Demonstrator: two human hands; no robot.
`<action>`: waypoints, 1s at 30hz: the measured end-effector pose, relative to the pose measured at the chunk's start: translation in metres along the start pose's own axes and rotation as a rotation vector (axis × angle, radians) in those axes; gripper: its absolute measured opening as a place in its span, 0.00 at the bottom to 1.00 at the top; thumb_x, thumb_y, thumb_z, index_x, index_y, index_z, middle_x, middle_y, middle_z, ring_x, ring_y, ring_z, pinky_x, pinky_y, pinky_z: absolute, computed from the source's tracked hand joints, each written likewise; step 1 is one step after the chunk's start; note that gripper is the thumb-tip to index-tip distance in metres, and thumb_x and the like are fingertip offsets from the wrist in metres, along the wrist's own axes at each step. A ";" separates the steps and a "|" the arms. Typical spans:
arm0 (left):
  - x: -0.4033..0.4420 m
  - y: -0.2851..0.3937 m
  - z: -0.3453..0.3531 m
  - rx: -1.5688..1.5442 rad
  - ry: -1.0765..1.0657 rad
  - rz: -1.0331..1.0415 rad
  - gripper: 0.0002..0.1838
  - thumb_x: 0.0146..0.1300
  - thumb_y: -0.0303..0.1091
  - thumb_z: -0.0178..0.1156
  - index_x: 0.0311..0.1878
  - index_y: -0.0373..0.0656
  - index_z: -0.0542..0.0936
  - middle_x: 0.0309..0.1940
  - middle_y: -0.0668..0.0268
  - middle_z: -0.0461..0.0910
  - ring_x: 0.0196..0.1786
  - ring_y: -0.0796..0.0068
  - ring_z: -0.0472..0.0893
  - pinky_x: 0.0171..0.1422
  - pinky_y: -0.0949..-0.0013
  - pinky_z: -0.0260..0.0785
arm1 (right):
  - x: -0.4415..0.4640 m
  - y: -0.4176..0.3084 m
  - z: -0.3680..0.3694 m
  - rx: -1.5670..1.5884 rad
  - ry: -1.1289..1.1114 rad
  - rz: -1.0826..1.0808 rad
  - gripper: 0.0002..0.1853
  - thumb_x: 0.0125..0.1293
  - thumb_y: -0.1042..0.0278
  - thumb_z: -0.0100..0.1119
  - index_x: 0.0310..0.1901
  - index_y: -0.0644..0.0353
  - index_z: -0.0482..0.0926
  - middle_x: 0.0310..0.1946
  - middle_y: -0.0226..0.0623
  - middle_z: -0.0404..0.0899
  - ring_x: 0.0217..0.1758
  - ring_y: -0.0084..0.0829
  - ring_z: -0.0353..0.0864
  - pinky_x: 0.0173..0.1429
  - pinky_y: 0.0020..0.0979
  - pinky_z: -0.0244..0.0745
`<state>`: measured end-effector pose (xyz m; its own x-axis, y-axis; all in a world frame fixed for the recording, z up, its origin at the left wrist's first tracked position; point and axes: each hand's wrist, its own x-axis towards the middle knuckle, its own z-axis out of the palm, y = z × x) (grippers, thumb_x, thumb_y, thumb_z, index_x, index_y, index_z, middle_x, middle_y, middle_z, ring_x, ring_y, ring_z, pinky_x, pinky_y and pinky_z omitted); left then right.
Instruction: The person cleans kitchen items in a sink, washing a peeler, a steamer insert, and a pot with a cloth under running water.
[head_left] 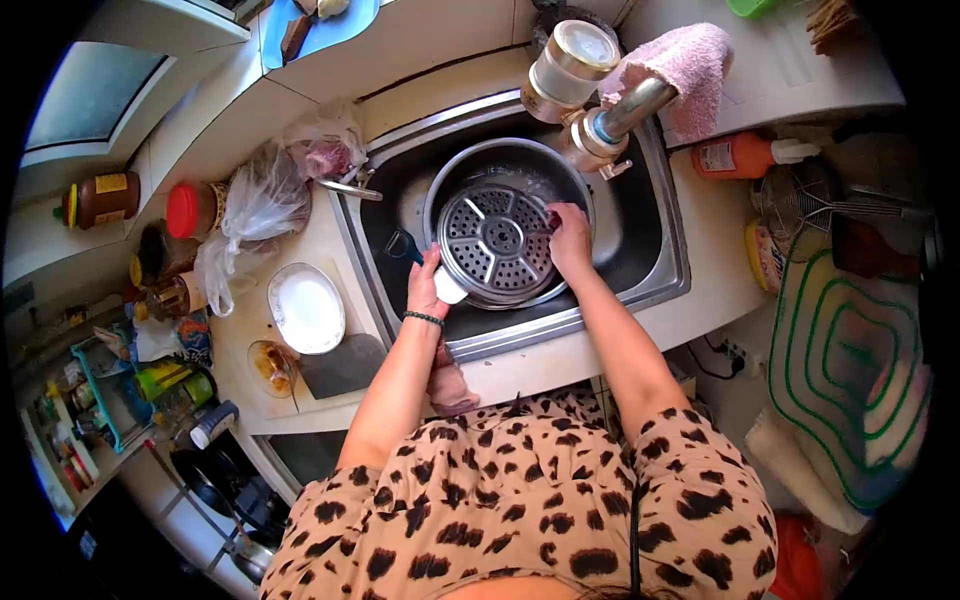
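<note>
A round metal steamer tray with many holes sits tilted over a large metal pot in the sink. My left hand grips the near left rim of the tray, beside a small white flat piece. My right hand is closed at the tray's right side, the fingertips pressed round a small dark red thing, which is mostly hidden. A dark-handled tool lies in the sink, left of the pot.
The faucet, with a filter and a pink towel, reaches over the sink's back right. At left are a white oval plate, a small glass dish and plastic bags. An orange bottle stands at right.
</note>
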<state>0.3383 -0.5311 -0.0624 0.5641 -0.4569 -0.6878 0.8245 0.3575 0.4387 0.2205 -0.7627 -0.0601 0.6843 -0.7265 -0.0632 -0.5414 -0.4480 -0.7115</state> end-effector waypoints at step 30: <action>-0.091 0.060 0.108 -0.028 -0.365 -0.231 0.20 0.76 0.52 0.34 0.59 0.52 0.66 0.24 0.66 0.69 0.18 0.84 0.58 0.21 0.80 0.50 | -0.002 -0.142 -0.054 1.335 -0.365 0.308 0.15 0.61 0.74 0.62 0.49 0.60 0.71 0.42 0.35 0.78 0.43 0.27 0.80 0.51 0.30 0.77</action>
<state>0.3417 -0.5562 0.0889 0.3480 -0.7841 -0.5140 0.9322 0.2313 0.2782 0.2702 -0.7258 0.0786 0.8224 -0.4378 -0.3632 0.0310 0.6720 -0.7399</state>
